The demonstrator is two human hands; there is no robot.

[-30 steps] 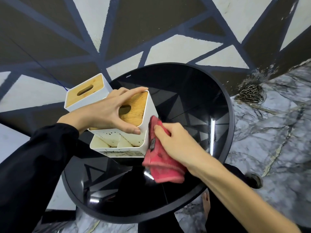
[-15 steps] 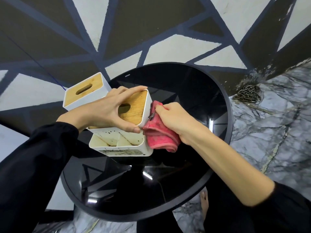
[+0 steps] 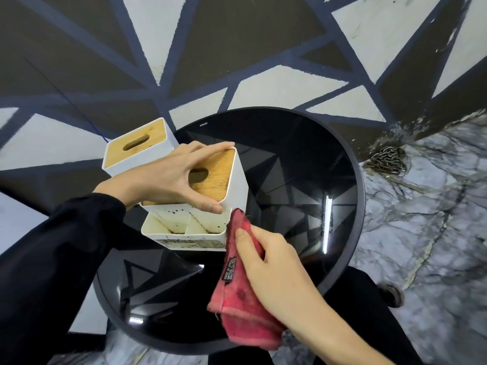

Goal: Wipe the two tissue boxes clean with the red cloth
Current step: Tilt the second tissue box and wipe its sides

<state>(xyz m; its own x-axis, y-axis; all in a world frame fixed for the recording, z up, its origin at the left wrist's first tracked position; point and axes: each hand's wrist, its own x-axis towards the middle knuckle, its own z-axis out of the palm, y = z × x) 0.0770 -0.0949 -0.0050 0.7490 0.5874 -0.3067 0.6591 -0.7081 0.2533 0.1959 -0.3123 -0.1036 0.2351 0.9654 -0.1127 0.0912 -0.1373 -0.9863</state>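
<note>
Far left: the second tissue box (image 3: pixel 138 148) stands upright at the far-left edge of the round black table (image 3: pixel 350 206), wooden lid up, its slot running left to right; no hand touches it.

Centre left: your left hand (image 3: pixel 168 180) grips the nearer tissue box (image 3: pixel 210 196) from above, fingers spread wide over the wooden lid, fingertip at the far right corner, thumb pressed on the near white wall. This box has a front tray with dividers, speckled and stained inside.

Centre right: the red cloth (image 3: pixel 239 293) lies just right of and nearer than that box, its top corner touching the box's near right edge. Your right hand (image 3: pixel 274 267) holds it bunched, thumb curled over the fabric, the rest hanging down toward the near table rim.

The soiled tray lies left of your right fingers; the right hand is the nearer one, so the wipe probably wants a short sweep left while the left hand steadies the box.
</note>
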